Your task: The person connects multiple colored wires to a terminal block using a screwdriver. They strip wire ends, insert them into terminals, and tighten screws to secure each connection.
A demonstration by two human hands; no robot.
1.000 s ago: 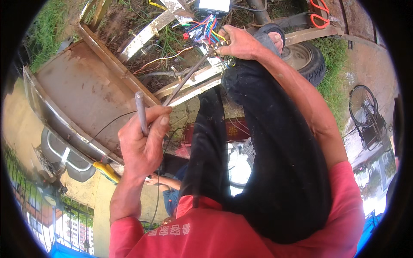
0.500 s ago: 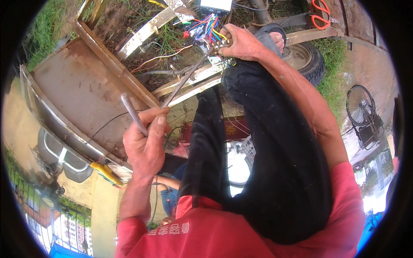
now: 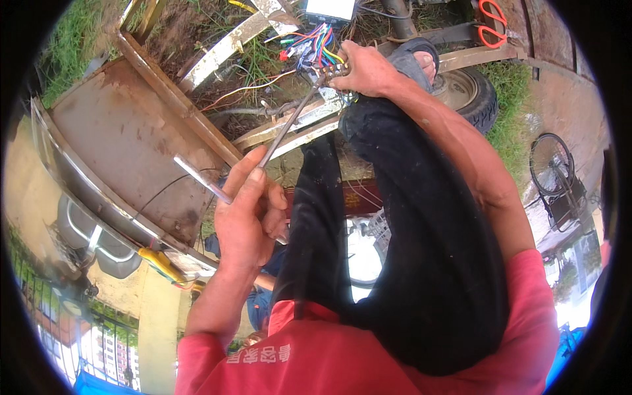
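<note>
My left hand (image 3: 247, 214) is closed around the crossbar of a metal T-handle tool (image 3: 288, 125). One bar end sticks out past the thumb, the other shows below the fingers. Its long shaft slants up to a terminal block (image 3: 334, 70) with metal contacts; the tip touches or nearly touches the block's left end. My right hand (image 3: 368, 69) pinches that block from the right, between thumb and fingers. Just beyond it fans a bundle of coloured wires (image 3: 320, 43), some with small connectors. What kind of tip the tool has is too small to tell.
A rusty metal frame (image 3: 171, 92) and panel lie to the left, with a yellow meter (image 3: 160, 264) near its edge. A black box (image 3: 329, 12) with a pale top sits beyond the wires. Orange-handled scissors (image 3: 492, 26) and a tyre (image 3: 484, 99) are at right. Another person's arm (image 3: 265, 281) shows below.
My left hand has moved right and slightly forward, and the T-handle has turned in it, so its crossbar lies at a flatter angle. My right hand stays at the terminal block.
</note>
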